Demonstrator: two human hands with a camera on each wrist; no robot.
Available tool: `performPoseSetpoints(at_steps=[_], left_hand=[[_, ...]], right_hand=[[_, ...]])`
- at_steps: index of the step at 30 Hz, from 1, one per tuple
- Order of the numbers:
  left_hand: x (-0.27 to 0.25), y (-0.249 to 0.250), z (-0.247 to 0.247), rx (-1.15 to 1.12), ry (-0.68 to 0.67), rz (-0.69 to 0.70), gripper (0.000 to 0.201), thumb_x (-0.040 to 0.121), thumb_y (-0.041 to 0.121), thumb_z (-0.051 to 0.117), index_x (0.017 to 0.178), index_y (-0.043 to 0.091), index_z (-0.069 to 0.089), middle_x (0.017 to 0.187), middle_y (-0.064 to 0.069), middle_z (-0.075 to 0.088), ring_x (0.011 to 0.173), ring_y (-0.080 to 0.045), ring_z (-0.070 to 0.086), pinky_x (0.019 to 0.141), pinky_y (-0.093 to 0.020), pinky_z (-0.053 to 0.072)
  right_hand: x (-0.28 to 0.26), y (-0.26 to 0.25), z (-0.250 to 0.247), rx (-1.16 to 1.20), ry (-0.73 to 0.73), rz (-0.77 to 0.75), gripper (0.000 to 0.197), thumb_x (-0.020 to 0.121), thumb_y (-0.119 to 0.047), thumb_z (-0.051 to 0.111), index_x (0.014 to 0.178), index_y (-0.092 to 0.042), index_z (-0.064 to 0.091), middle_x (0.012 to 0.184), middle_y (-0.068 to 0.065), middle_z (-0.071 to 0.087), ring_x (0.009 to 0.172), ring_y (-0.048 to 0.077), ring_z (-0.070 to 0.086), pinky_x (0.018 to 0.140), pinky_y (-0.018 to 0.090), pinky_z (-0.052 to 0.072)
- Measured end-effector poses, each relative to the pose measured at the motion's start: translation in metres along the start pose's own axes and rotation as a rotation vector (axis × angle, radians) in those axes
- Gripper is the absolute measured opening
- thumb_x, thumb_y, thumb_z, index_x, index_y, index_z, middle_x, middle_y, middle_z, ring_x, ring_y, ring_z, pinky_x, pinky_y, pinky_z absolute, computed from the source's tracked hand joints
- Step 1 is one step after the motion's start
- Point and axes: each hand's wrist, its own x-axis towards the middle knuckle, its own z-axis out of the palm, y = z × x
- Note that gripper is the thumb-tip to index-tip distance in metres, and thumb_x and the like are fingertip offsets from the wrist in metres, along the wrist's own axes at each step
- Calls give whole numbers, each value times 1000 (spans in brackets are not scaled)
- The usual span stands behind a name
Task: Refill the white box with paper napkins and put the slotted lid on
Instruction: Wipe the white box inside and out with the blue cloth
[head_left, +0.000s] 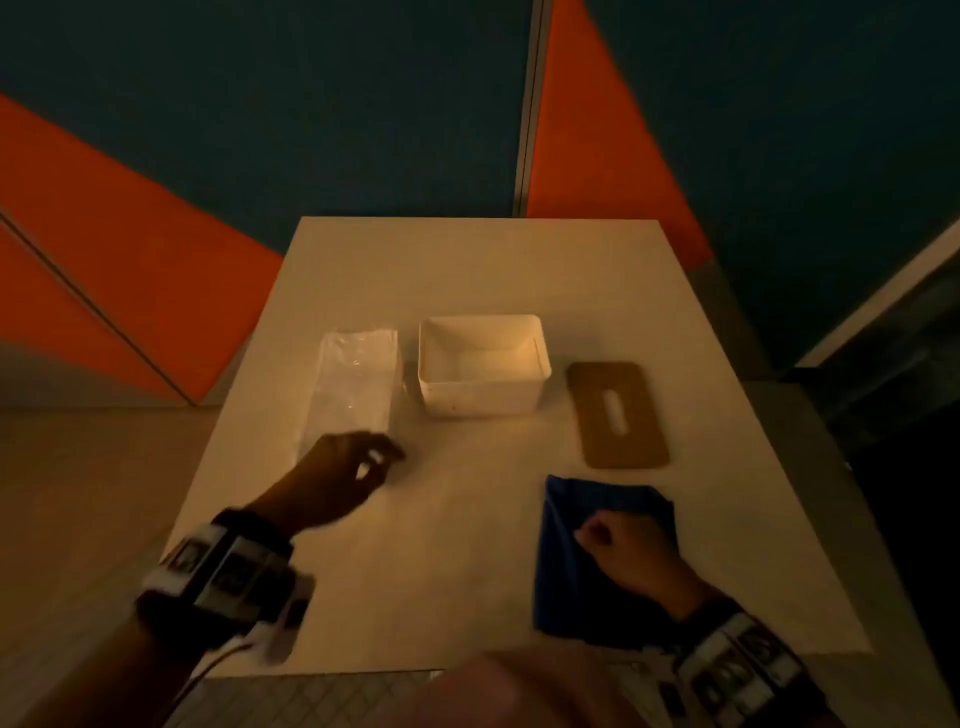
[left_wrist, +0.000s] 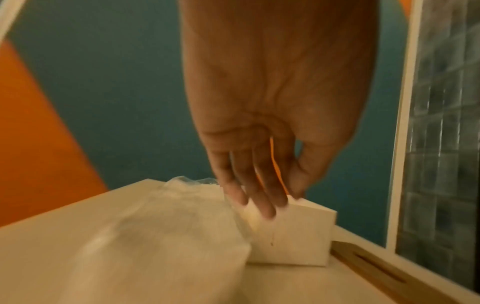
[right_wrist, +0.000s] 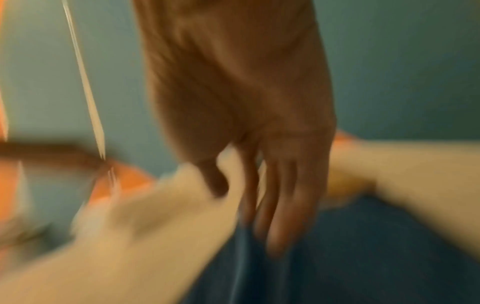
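Hovering just above the near end of the napkin pack (head_left: 349, 384), the left hand (head_left: 337, 478) is seen with its fingers (left_wrist: 262, 197) loosely extended and slightly spread; nothing is held in its grip, and whether the fingertips touch the wrapper cannot be told through the blur. The pack, wrapped in clear plastic, is laid lengthwise on the table (head_left: 467, 561), just left of the white box (head_left: 483, 364). The box is stood upright and open, with nothing to be seen inside it, and a small mark is visible on its near wall in the left wrist view. To the right of the box, apart from it, the brown lid (head_left: 615, 413) is laid flat, its slot facing up.

The right hand (head_left: 631, 551) is seen over a blue cloth (head_left: 582, 582) at the near right part of the table. From the head view its fingers seem curled under, with a fold of the cloth raised beside them; in the right wrist view the fingers (right_wrist: 280, 216) are smeared by motion and reach down to the cloth, so it cannot be told whether the cloth is pinched or only touched. Camera bands are worn on both wrists.
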Motion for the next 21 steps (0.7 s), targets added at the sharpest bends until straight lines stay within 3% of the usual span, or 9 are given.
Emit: performPoseSetpoints(at_steps=[3,5,7,10,13,16,18,21], left_hand=[[49,6,-6,89,213,39,29,92,7,50,118,16,59,126,-7,58,102,-19,61,87,-25,49],[79,9,-8,164,198,2,36,92,5,47,126,17,53,137,-7,49,118,-25,53,99,-36,46],[99,1,-6,324,41,-34,45,92,5,46,133,22,46,147,-1,36,131,-24,38,105,-40,41],[116,-12,-7,525,-71,14,44,92,9,49,133,23,47,152,2,29,136,-22,30,105,-39,41],[123,-18,-7,535,-29,73,36,90,5,51,123,17,58,144,-2,43,133,-21,37,105,-35,41],[126,-15,-12,471,7,102,32,91,4,49,119,13,62,134,-3,55,134,-22,35,108,-33,36],[125,-7,-18,371,48,106,30,92,1,48,118,7,62,132,-7,58,137,-26,34,111,-32,29],[118,11,-31,194,112,92,25,92,2,51,114,1,64,125,-14,62,123,-31,51,101,-30,36]], right_hand=[[12,-16,34,-25,172,90,61,91,-54,47,133,-11,44,137,10,44,122,28,50,92,38,47],[16,-26,54,-131,263,123,79,86,-63,47,140,-8,34,141,12,36,128,31,42,90,40,49],[20,-32,65,-197,342,129,78,79,-62,57,130,-3,48,126,15,49,113,34,53,71,39,55],[20,-30,67,-232,407,80,52,64,-39,82,96,-1,68,92,18,63,77,34,65,40,33,51],[27,-19,66,-219,464,44,33,55,-17,86,78,-1,67,80,19,65,61,32,65,31,31,45],[29,-6,61,-64,534,3,13,80,-14,62,81,-1,65,76,17,66,60,33,66,41,33,49],[29,3,56,222,563,45,23,94,-14,48,93,3,64,86,21,66,77,37,66,60,34,44],[15,14,36,626,519,87,47,95,-42,46,100,2,60,90,24,62,86,35,61,70,33,37]])
